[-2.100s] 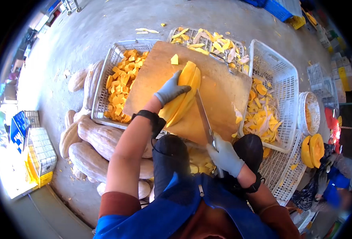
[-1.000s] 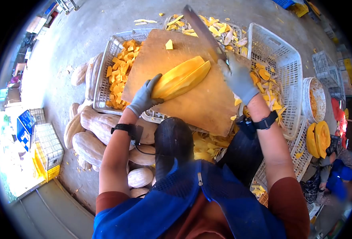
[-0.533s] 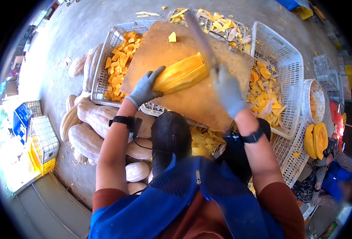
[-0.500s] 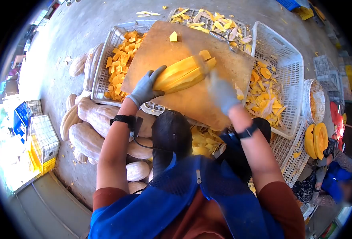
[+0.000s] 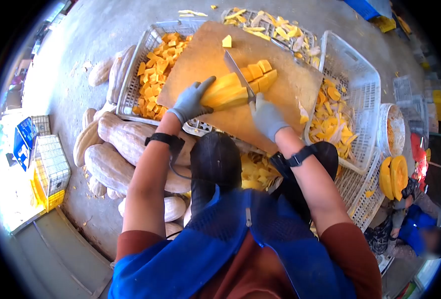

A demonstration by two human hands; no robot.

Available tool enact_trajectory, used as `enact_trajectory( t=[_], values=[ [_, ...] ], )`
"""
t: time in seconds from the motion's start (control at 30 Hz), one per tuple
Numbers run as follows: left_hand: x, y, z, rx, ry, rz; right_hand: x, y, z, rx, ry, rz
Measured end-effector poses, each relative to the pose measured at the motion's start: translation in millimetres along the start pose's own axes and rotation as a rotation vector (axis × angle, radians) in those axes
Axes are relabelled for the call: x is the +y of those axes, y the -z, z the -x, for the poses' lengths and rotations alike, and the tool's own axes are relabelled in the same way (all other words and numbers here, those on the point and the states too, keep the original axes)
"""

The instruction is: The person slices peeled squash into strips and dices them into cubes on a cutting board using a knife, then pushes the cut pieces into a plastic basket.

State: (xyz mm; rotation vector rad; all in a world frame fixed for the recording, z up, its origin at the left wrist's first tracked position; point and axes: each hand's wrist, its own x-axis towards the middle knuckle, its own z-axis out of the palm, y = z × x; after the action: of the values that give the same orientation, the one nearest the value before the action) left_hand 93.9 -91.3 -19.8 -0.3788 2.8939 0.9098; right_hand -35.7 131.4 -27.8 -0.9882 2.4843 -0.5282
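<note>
A: Which part of the knife point(image 5: 239, 74) is concealed?
B: Much of the handle, enclosed by the right hand point(image 5: 269, 118); the palm is likewise hidden.
A: And of the peeled squash point(image 5: 224, 94)?
B: The left end, partly covered by the left hand point(image 5: 189, 102).
A: The crate of cubes point(image 5: 130, 83)?
B: The cutting board point(image 5: 200, 57) overlaps its right side.
A: How many whole squashes point(image 5: 111, 167)?
B: Indeterminate; the left forearm point(image 5: 152, 172) obscures some.
A: The margins?
B: The bottom edge truncates the blue vest point(image 5: 205, 254); the top edge crops a blue crate point(image 5: 369, 7). Lower right, a co-worker point(image 5: 414, 229) has a blurred head, and anything held is too small to identify.
</note>
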Motion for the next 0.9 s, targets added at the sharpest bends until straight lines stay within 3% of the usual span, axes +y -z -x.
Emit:
enact_trajectory(
  t=[0.1,0.3,0.4,0.47,0.6,0.7,0.8,0.9],
  values=[
    [-12,-14,2,0.109,-0.06,0.023,0,23,-5,0.009,0.12,-0.081],
    [-17,-35,28,0.355,0.048,-0.049,-72,89,39,0.178,0.073,-0.116],
    [-21,-46,36,0.449,0.036,-0.059,-83,60,36,0.148,-0.063,-0.056],
    [-21,-56,40,0.498,0.039,-0.124,-36,-8,22,0.085,0.044,0.008],
    [-7,-50,43,0.463,0.156,-0.178,-35,14,4,-0.006,0.15,-0.025],
    [0,-50,48,0.531,0.182,-0.173,-85,66,29,0.08,0.056,-0.079],
    [-2,-52,47,0.536,0.168,-0.164,-105,56,40,0.102,-0.024,-0.144],
    [-3,-49,47,0.468,0.206,-0.111,-53,-24,18,-0.009,0.072,0.058]
  ],
)
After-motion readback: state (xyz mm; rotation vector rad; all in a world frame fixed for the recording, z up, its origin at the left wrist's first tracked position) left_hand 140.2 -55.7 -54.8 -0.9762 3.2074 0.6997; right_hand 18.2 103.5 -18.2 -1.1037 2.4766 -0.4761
